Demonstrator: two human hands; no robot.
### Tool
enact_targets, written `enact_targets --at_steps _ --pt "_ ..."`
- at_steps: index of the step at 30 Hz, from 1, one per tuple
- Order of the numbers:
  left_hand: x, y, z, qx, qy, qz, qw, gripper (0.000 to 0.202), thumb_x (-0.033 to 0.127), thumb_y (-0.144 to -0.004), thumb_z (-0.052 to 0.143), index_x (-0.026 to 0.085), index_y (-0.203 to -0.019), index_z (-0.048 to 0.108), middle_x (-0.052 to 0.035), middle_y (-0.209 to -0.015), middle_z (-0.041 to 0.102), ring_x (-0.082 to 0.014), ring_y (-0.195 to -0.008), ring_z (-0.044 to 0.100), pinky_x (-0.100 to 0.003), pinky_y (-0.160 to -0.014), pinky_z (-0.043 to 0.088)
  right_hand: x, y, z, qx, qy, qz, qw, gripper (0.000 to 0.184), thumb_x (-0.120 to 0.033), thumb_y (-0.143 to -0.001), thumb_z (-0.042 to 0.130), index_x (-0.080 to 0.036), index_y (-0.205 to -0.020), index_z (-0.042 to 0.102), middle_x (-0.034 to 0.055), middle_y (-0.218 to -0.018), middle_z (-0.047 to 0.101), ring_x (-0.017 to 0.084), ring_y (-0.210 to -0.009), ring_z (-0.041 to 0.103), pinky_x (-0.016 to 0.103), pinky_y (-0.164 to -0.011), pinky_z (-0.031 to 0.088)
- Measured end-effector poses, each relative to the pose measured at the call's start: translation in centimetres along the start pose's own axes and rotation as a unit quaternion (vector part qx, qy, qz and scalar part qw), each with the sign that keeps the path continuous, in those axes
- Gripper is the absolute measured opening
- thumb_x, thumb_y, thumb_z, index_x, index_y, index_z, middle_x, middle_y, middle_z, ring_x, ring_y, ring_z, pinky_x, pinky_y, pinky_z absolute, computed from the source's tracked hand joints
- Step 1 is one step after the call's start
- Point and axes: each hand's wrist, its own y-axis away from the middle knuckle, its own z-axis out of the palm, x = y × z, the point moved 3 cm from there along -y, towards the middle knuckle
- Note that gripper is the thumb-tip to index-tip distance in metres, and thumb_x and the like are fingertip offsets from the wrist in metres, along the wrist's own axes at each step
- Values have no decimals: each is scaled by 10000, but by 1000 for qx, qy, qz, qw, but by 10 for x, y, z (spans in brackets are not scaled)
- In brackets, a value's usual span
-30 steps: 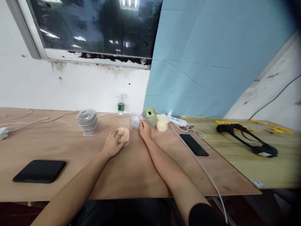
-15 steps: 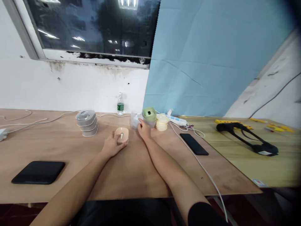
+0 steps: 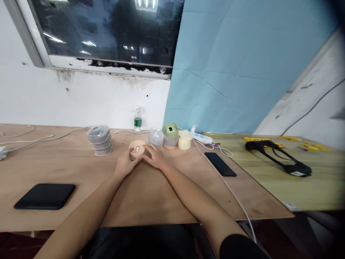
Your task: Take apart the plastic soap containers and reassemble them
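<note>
My left hand (image 3: 125,163) curls around the near side of the peach plastic container (image 3: 137,149), and my open right hand (image 3: 155,157) lies just beside it. Stacked grey tubs (image 3: 99,140) stand left; beyond, a clear tub (image 3: 156,137) stands near a water bottle (image 3: 138,120) whose green label is unreadable.

The left hand (image 3: 124,162) covers the near side of the peach-coloured rounded object (image 3: 137,148), so its lower edge is hidden, and what it is can't be settled from this view. The right hand's (image 3: 155,157) fingertips hide part of the counter (image 3: 67,172) there. Both forearms and the dark right sleeve (image 3: 239,247) run out past the bottom edge. A white plug (image 3: 2,151) is cut off by the left edge. The water bottle's (image 3: 138,124) label, the power strip's (image 3: 201,138) print and the small card (image 3: 291,206) are too small to read. The yellow pieces (image 3: 312,146) are too small and blurred to identify.
</note>
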Motion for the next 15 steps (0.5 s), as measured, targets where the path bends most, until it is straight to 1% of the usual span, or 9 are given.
enact_targets --at_steps 3,5,7,9,10,12,14,15 --pt "-5 -1 -5 61 98 -20 993 781 591 -730 632 177 -1345 387 -168 -1266 559 -305 -1139 555 -409 -924 427 -7 -3 -2 3 -1 -29 1000 568 -486 -870 537 -215 -1359 437 123 -1281 503 236 -1167 489 392 -965 434" --pt "-8 -2 -7 82 146 -28 986 758 570 -785 583 162 -1375 337 -165 -1197 586 -289 -1108 570 -429 -940 420 -10 -4 -3 9 4 -43 999 526 -475 -885 519 -209 -1336 460 130 -1294 492 243 -1173 483 406 -982 419" --pt "-8 -3 -8 87 172 -18 981 687 552 -850 493 149 -1382 327 -155 -1149 596 -275 -1080 578 -446 -954 411 -15 -3 -3 9 -3 -56 998 477 -478 -895 504 -207 -1288 496 122 -1250 531 238 -1139 504 394 -967 426" --pt "-6 -3 -8 70 191 18 979 682 536 -862 468 138 -1392 308 -158 -1185 572 -275 -1104 561 -458 -974 400 -21 -1 0 10 -16 -68 998 471 -521 -873 519 -198 -1217 534 113 -1155 585 232 -1067 538 368 -919 448" --pt "-3 -2 -7 54 198 42 978 721 530 -839 509 139 -1403 288 -162 -1237 542 -281 -1139 538 -459 -990 390 -24 0 2 13 -21 -69 997 476 -551 -854 529 -192 -1166 556 108 -1097 606 230 -1017 555 357 -885 457" --pt "2 1 -5 19 205 77 976 865 499 -749 639 159 -1432 231 -164 -1342 464 -296 -1212 484 -453 -1021 371 -27 3 8 17 -22 -63 998 484 -607 -823 531 -180 -1043 590 97 -967 628 223 -902 572 338 -808 464" --pt "5 3 -2 0 204 83 975 989 447 -669 732 183 -1452 187 -159 -1402 400 -302 -1253 445 -444 -1041 359 -27 4 12 7 -21 -49 999 492 -638 -812 517 -178 -965 598 76 -862 628 207 -806 568 314 -734 453" --pt "6 3 -1 -4 207 80 975 1014 427 -655 748 189 -1457 175 -158 -1409 391 -299 -1255 444 -441 -1042 361 -25 4 14 -4 -23 -43 999 503 -648 -805 518 -178 -965 597 68 -843 629 198 -776 565 301 -706 442"
